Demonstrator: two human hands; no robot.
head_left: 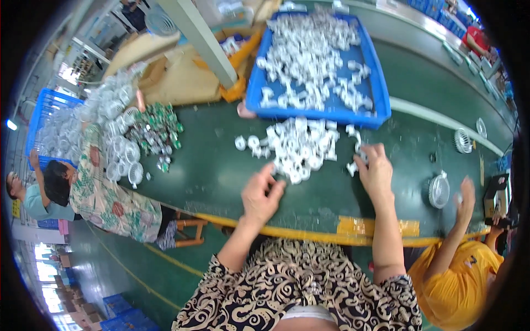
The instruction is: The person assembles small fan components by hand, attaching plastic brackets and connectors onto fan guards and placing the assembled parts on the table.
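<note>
A heap of small white plastic parts (301, 146), some ring-shaped, lies on the green table in front of me. At its near left edge is my left hand (261, 194). Its thumb and index finger are apart, with a small dark spot near the tips that I cannot make out. Right of the heap, my right hand (376, 174) has thumb and fingers closed around a small white plastic part (362, 156), partly covered by the fingers. More loose white parts (353, 132) lie beside that hand.
Beyond the heap stands a blue tray (381, 83) of similar white parts. Left are green-and-silver small parts (157, 124) and clear plastic cups (124, 157). A grey post (201, 41) rises behind. A person in yellow (458, 281) works at right near a clear round basket (439, 190); others sit left.
</note>
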